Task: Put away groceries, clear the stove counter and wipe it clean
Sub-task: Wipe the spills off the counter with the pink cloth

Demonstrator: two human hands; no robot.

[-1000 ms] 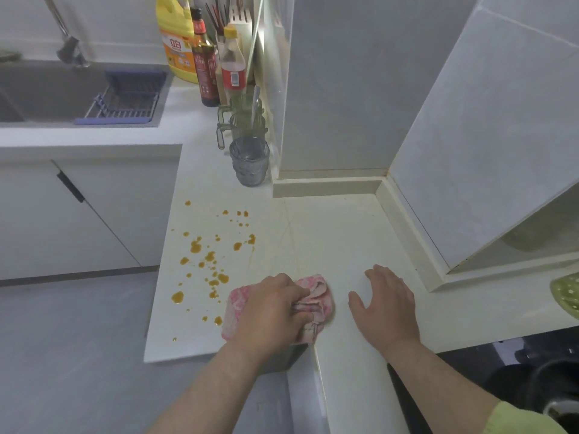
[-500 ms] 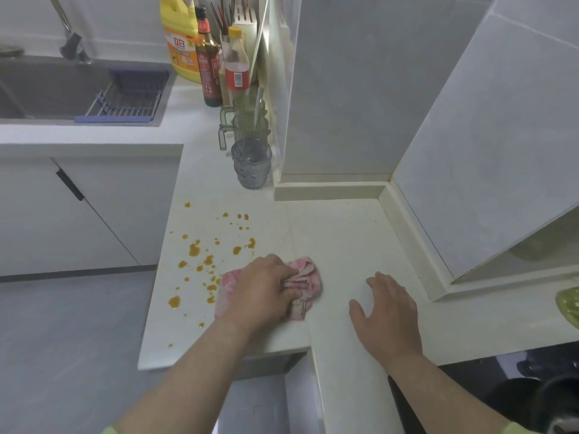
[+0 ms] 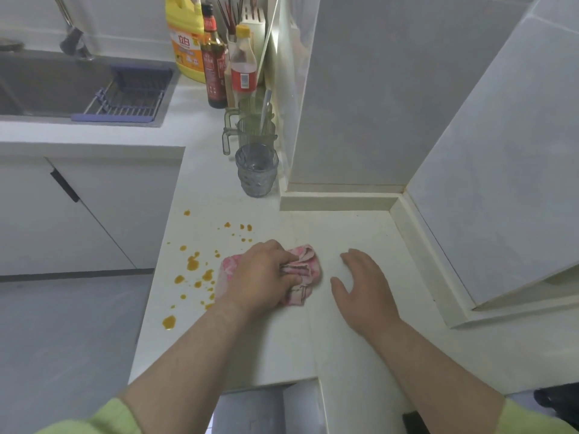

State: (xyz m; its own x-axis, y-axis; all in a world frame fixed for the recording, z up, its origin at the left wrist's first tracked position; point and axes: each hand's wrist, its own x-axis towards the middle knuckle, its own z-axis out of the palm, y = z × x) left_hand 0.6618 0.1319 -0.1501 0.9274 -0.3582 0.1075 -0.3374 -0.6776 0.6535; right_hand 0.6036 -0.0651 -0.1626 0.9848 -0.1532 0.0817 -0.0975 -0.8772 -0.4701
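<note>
On the white counter, my left hand grips a bunched pink cloth and presses it down at the right edge of a patch of orange sauce drops. Part of the cloth shows to the left of my knuckles, over some of the drops. Just right of the cloth, my right hand lies flat on the counter with its fingers spread, holding nothing.
Two glass cups stand at the wall corner behind the spill. Behind them are sauce bottles, a yellow detergent jug and a knife block. A sink with a blue rack lies far left. Tiled walls close in the right side.
My left hand has slid the cloth away from me along the counter, over some drops at the spill's right edge. My right hand stays flat in much the same spot.
</note>
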